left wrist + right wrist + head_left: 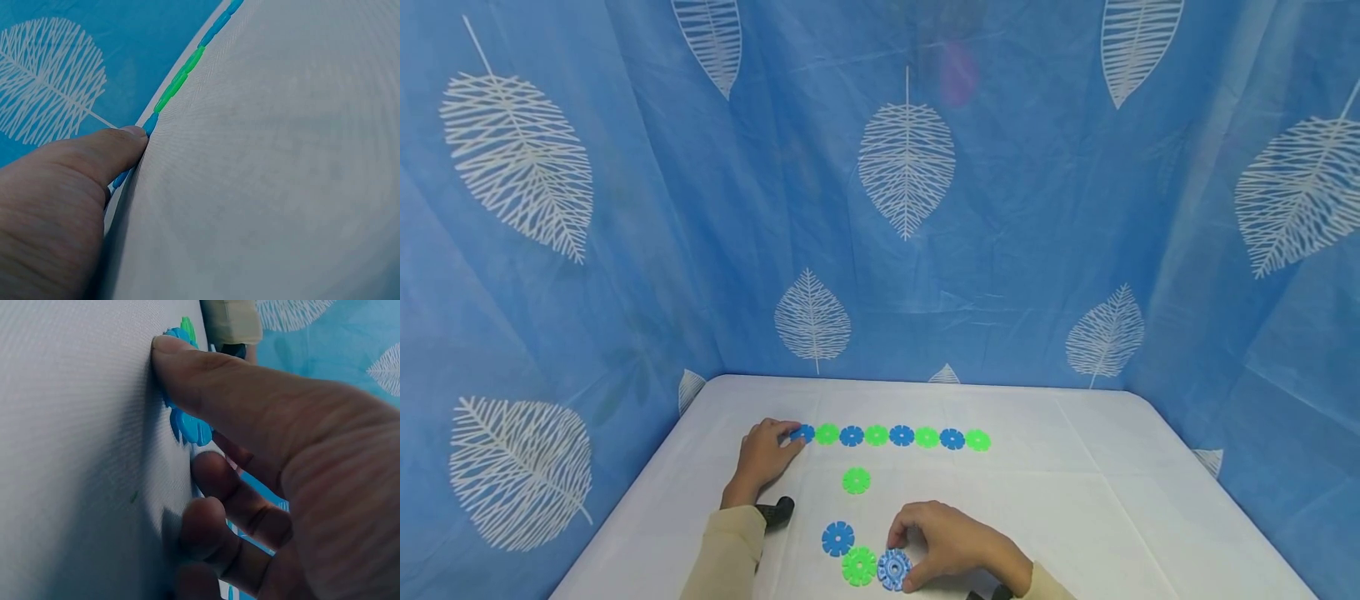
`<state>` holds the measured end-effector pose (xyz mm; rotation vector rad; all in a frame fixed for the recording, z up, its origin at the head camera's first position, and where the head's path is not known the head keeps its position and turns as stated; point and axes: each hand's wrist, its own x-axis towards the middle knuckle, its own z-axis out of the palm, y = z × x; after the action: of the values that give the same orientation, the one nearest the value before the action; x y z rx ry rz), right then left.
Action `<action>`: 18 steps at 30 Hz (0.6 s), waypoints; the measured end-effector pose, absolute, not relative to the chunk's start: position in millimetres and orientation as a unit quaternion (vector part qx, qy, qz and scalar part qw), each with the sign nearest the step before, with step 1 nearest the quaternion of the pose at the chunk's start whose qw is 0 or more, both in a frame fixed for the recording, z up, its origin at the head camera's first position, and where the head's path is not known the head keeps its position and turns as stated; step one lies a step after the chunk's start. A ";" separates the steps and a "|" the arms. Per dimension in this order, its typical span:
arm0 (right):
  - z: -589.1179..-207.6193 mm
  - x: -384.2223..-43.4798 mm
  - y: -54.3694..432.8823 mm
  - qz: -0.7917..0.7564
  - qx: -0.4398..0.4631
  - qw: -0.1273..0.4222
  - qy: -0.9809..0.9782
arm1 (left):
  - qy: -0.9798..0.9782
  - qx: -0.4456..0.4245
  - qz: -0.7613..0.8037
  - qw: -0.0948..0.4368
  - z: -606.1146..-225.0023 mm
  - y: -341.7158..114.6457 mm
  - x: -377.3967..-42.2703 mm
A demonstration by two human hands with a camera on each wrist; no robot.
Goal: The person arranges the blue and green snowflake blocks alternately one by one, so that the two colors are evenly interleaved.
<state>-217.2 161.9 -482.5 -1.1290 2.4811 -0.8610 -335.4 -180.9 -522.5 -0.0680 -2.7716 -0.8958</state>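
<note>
My left hand [765, 454] pinches a blue notched plastic disc [806, 433] between thumb and fingers, at the left end of a row of discs. In the left wrist view the thumb [128, 140] presses that disc's edge. Low in the head view, my right hand [953, 537] has thumb and forefinger on opposite sides of another blue notched disc [894, 570], which looks paler and more patterned than the others. A green disc [859, 567] lies against its left side. Seen from the right wrist, the thumb [187, 365] covers part of the blue plastic [192, 428].
The row continues rightward, alternating green and blue, ending in a green disc [978, 440]. Between the hands lie a lone green disc [856, 481] and a blue disc [838, 539]. A white cloth covers the table [1075, 492]; a blue leaf-print curtain [1022, 250] surrounds it.
</note>
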 end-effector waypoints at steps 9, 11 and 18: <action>-485.7 -216.8 162.3 -0.303 -0.419 0.137 0.845 | -0.945 -0.020 -0.305 0.113 -523.9 -180.8 -333.8; -485.6 -216.7 162.5 -0.308 -0.414 0.143 0.844 | -0.946 -0.020 -0.304 0.114 -523.8 -180.7 -334.3; -484.5 -216.7 163.5 -0.277 -0.427 0.140 0.849 | -0.946 -0.012 -0.305 0.106 -522.7 -180.7 -335.0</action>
<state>-216.7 163.5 -484.5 -1.2338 2.4542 -0.8011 -335.0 -180.7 -522.7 -0.0363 -2.7880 -0.8976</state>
